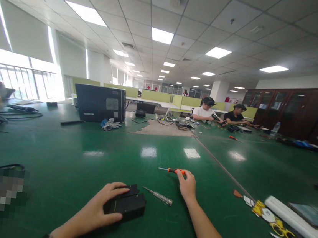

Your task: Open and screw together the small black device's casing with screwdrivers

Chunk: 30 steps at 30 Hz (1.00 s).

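- Green matting covers the long table (64,153), and all the work lies on it.
- Left hand (98,206) rests on a small black box (127,204) near the front edge, fingers curved over its top and thumb along its near side, holding it flat against the table.
- Right hand (187,184) reaches forward, fingertips pinched on the orange handle of a small screwdriver (173,170) that lies on the table, its thin shaft pointing left.
- A silver-handled screwdriver (157,196) lies just beside the black box, between the two hands, touched by neither.
- To the right, a long white bar (294,222) lies slantwise, with yellow-handled scissors (280,228) and some small printed cards (262,211) near it; a dark tablet (312,215) lies just behind the bar.
- Farther back on the left stands a black computer case (100,103), with a pair of work gloves (110,124) at its foot and a black cable (17,113) coiled to its left.
- At the far end of the table sit two other people (223,113), their hands busy with their own small things, well apart from the hands in front.
- A dark wooden cabinet (299,109) lines the right wall.
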Each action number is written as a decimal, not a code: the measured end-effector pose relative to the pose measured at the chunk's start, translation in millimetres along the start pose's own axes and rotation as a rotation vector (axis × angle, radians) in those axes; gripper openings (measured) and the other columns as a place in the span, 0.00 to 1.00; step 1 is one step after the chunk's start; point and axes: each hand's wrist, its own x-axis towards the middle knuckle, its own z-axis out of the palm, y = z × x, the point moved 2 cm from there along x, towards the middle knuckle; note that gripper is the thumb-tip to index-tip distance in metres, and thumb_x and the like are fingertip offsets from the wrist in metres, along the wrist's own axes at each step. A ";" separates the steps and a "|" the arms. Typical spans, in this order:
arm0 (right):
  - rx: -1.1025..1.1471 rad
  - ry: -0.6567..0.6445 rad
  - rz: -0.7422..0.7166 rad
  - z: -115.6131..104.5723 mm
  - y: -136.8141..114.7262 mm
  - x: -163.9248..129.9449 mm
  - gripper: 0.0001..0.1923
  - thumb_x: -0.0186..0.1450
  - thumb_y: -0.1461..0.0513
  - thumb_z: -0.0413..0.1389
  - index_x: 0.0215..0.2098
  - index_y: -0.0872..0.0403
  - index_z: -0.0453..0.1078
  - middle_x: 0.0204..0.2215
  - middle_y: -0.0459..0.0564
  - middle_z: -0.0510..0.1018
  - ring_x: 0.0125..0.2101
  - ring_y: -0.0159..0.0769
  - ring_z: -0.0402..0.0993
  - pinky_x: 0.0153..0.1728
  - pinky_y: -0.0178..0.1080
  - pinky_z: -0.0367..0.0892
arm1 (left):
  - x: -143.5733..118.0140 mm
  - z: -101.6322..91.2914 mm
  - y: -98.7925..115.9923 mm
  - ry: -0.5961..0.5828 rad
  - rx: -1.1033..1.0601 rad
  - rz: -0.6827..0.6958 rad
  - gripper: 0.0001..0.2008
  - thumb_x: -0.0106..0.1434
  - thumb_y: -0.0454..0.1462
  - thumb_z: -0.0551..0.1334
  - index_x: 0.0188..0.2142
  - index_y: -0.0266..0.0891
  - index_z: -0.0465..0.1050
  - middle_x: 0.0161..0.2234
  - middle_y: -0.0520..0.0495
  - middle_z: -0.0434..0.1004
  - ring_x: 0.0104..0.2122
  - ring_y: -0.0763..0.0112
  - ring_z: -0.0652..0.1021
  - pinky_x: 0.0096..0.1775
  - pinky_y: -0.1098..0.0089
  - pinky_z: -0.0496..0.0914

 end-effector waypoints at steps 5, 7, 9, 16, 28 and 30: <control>0.285 0.107 0.112 -0.1 4.9 1.4 0.23 0.60 0.45 0.51 0.35 0.55 0.73 0.32 0.52 0.79 0.34 0.42 0.73 0.36 0.39 0.64 | 0.9 -1.7 0.6 -0.039 0.029 0.024 0.30 0.59 0.47 0.64 0.59 0.51 0.63 0.60 0.44 0.58 0.56 0.49 0.64 0.56 0.50 0.63; 0.369 0.122 0.133 0.5 3.9 0.4 0.23 0.60 0.44 0.52 0.35 0.55 0.72 0.32 0.52 0.79 0.34 0.42 0.74 0.37 0.39 0.66 | 0.7 -2.1 1.7 -0.045 0.032 0.015 0.29 0.60 0.46 0.64 0.60 0.51 0.62 0.60 0.44 0.58 0.57 0.50 0.64 0.56 0.51 0.64; 0.455 0.125 0.170 1.1 2.7 -0.3 0.23 0.59 0.44 0.52 0.35 0.55 0.71 0.32 0.52 0.79 0.34 0.41 0.75 0.36 0.38 0.67 | 0.3 -2.2 2.6 -0.042 0.030 0.010 0.29 0.60 0.45 0.64 0.60 0.51 0.62 0.61 0.45 0.58 0.56 0.50 0.65 0.56 0.52 0.65; 0.751 0.130 0.312 6.1 -1.1 4.5 0.27 0.56 0.42 0.56 0.39 0.55 0.67 0.38 0.54 0.80 0.32 0.41 0.78 0.27 0.36 0.70 | 0.7 -1.8 3.3 -0.022 0.073 0.037 0.29 0.58 0.45 0.65 0.59 0.51 0.64 0.60 0.45 0.60 0.56 0.51 0.66 0.56 0.54 0.65; 0.776 0.211 0.421 4.1 11.9 4.5 0.26 0.54 0.41 0.58 0.31 0.56 0.67 0.18 0.42 0.73 0.15 0.29 0.68 0.15 0.32 0.66 | -0.7 -0.8 7.4 -0.092 0.027 0.061 0.30 0.57 0.39 0.64 0.60 0.49 0.62 0.61 0.45 0.57 0.58 0.51 0.63 0.58 0.53 0.61; 0.749 0.181 0.414 5.4 11.7 3.7 0.26 0.53 0.41 0.58 0.29 0.56 0.68 0.18 0.43 0.73 0.16 0.30 0.68 0.16 0.33 0.67 | -0.4 -0.4 7.5 -0.090 0.019 0.069 0.30 0.57 0.39 0.64 0.59 0.49 0.62 0.61 0.44 0.57 0.58 0.51 0.63 0.58 0.53 0.60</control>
